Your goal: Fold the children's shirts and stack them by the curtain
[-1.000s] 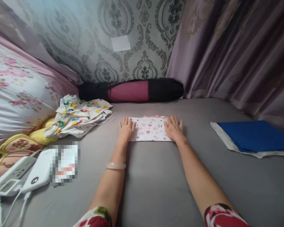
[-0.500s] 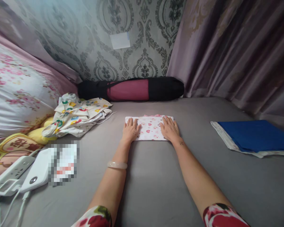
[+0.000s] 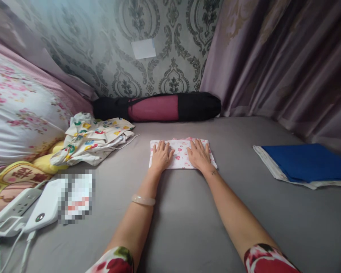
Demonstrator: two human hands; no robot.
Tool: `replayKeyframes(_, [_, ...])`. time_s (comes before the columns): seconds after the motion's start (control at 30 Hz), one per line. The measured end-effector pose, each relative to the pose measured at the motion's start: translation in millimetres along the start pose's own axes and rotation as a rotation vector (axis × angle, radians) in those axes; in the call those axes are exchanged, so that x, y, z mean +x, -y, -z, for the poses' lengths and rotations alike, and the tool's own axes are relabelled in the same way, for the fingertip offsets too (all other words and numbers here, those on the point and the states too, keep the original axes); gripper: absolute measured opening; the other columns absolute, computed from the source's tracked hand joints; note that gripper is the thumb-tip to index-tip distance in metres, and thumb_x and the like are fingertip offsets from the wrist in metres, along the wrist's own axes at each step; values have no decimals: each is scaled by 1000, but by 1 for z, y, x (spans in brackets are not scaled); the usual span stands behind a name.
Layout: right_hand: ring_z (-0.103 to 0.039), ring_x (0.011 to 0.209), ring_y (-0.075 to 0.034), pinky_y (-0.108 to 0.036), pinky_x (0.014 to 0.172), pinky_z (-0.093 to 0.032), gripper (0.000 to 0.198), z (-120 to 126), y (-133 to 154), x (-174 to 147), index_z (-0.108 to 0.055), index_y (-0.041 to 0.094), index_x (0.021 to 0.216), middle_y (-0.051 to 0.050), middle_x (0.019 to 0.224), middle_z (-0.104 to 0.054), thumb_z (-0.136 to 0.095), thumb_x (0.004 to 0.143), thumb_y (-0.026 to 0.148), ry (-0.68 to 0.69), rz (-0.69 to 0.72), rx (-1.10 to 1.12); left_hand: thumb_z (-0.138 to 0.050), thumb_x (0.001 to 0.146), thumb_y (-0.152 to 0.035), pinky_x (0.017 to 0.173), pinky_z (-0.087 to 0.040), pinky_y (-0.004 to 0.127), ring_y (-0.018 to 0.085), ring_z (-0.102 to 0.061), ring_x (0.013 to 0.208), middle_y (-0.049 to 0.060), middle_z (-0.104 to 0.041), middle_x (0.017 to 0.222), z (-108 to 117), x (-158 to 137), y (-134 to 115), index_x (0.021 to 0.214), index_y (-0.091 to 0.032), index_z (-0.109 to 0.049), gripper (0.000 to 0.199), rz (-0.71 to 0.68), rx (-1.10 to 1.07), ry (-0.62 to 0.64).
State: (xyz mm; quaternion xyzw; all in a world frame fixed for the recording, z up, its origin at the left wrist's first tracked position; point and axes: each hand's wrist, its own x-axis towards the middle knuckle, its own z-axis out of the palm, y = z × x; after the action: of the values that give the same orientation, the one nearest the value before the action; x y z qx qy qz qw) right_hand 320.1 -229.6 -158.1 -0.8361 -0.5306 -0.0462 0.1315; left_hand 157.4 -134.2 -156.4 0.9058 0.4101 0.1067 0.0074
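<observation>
A folded white cloth (image 3: 179, 159) with a pink and red heart print lies flat on the grey bed sheet (image 3: 184, 220). Some pink trim shows along its far edge. On the left half of the cloth rests my left hand (image 3: 161, 156), palm down, with its fingers stretched out and holding nothing. My right hand (image 3: 199, 155) lies the same way on the right half, fingers spread. Between the two hands a strip of the print stays visible. A pale bangle (image 3: 143, 200) circles my left forearm.
A folded blue cloth (image 3: 307, 161) lies on white fabric at right. Left are a crumpled printed garment (image 3: 93, 138), a yellow cushion (image 3: 19, 174), a power strip (image 3: 15, 208) and a white power bank (image 3: 47, 204) with cables. A black and maroon roll bag (image 3: 156, 108) lies against the wall.
Both hands have slid inward on the cloth, the left one to the right and the right one to the left. More of the cloth's two side edges shows now.
</observation>
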Motion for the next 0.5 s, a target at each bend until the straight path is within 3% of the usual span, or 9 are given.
replayKeyframes(0.17, [-23, 143, -26, -52, 115, -10, 55, -8, 2, -1, -41, 12, 144, -14, 154, -32, -22, 100, 39, 16, -4, -1, -26, 99, -46, 117, -19, 50, 29, -24, 145, 15, -33, 154, -2, -3, -9, 144, -14, -40, 57, -45, -6, 74])
replayKeyframes(0.5, [-23, 143, -26, -52, 115, -10, 54, -9, 1, 0, -41, 13, 144, -15, 154, -33, -22, 100, 38, 24, -12, -8, -26, 98, -46, 117, -19, 50, 29, -24, 145, 15, -33, 154, 0, -3, -10, 143, -15, -40, 56, -36, -36, 82])
